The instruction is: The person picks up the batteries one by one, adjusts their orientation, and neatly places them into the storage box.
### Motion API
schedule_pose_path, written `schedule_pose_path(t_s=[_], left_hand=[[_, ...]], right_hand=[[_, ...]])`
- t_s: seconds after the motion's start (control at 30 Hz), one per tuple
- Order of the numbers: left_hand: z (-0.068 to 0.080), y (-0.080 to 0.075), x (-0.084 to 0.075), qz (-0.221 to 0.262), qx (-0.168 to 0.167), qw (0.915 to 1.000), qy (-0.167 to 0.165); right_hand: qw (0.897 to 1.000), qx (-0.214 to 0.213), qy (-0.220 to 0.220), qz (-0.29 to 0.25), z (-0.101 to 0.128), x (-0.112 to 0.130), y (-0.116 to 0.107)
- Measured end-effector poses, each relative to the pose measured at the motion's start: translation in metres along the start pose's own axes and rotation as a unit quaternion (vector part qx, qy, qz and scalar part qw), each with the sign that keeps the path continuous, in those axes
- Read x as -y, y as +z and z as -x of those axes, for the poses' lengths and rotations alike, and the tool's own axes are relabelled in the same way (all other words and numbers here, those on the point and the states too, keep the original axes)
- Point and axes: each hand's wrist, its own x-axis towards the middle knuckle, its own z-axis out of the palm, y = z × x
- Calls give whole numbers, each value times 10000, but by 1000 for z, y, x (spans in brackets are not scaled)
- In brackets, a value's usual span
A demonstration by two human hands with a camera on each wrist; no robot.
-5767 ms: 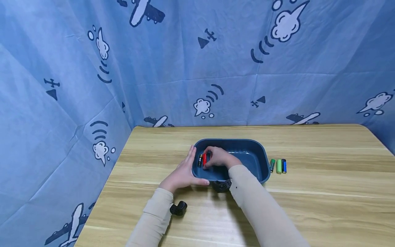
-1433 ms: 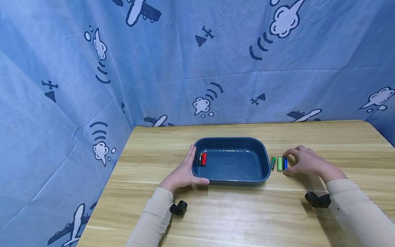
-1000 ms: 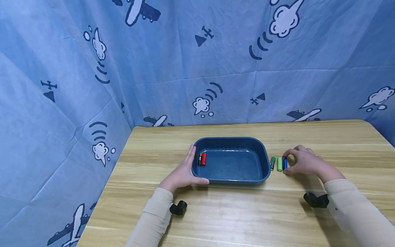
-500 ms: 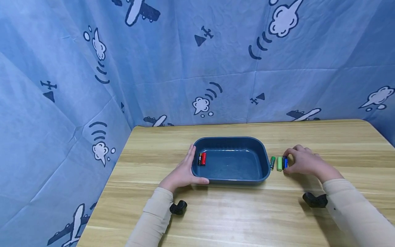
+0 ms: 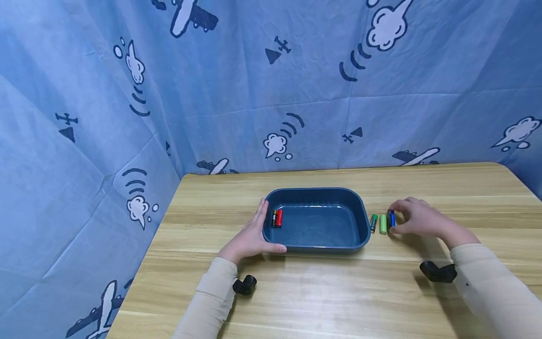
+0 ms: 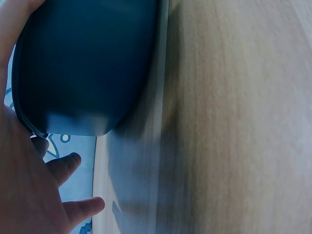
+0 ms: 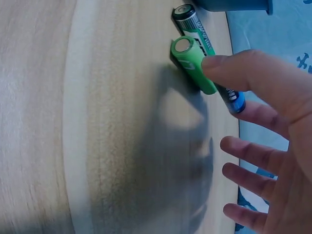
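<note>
Batteries lie in a short row on the pale wooden tabletop [image 5: 322, 292], just right of a dark blue rectangular plastic tray [image 5: 357, 221]: a dark green cylindrical battery [image 5: 373, 222] nearest the tray, a light green cylindrical battery [image 5: 383, 224] beside it, and a blue-and-black cylindrical battery [image 5: 391, 220] at the outer end. The right hand [image 5: 412, 220] rests at that outer end and pinches the blue-and-black battery between thumb and forefinger; in the right wrist view the thumb tip lies across the light green battery [image 7: 192, 63] as well, the blue-and-black battery [image 7: 233, 99] shows partly behind it, and the other fingers [image 7: 253, 180] spread loosely above the wood. The dark green battery [image 7: 192, 24] lies free, touching its light green neighbour. The left hand [image 5: 250, 238] lies flat and relaxed against the tray's left end, fingers straight along the wall and thumb along the near rim; the left wrist view shows the palm [image 6: 24, 185] against the tray's rounded outer wall [image 6: 83, 63]. Inside the tray, at its left end, a red cylindrical battery [image 5: 279, 218] and a black-and-orange cylindrical battery [image 5: 274, 219] lie side by side. Blue printed cloth [image 5: 237, 84] with aeroplanes and clouds hangs behind the tabletop.
</note>
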Motion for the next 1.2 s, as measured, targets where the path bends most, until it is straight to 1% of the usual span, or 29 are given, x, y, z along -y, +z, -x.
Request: schedule_pose_path(t_s=[0.1, 0.23, 0.3, 0.53, 0.63, 0.8, 1.0, 1.2], left_hand=[[0, 0, 0, -9, -12, 10000, 41], [1, 0, -1, -10, -8, 10000, 6], [1, 0, -2, -14, 7, 10000, -33], [1, -1, -2, -79, -23, 10000, 26], [1, -1, -2, -74, -14, 10000, 23], [1, -1, -3, -48, 12, 10000, 31], [0, 0, -1, -31, 1, 10000, -6], [0, 0, 0, -46, -23, 10000, 39]], right_hand=[[9998, -20, -20, -194, 0, 1, -2], [9989, 4, 4, -478, 1, 2, -6], [9981, -26, -59, -618, 1, 3, -8], [9919, -352, -557, -1084, 1, 15, -14], [9889, -405, -702, -1248, 1, 23, -17], [9854, -412, -767, -1466, 0, 36, -21], [9812, -453, -992, -1595, -7, 48, -28], [9802, -254, -875, -1758, -20, 64, -37]])
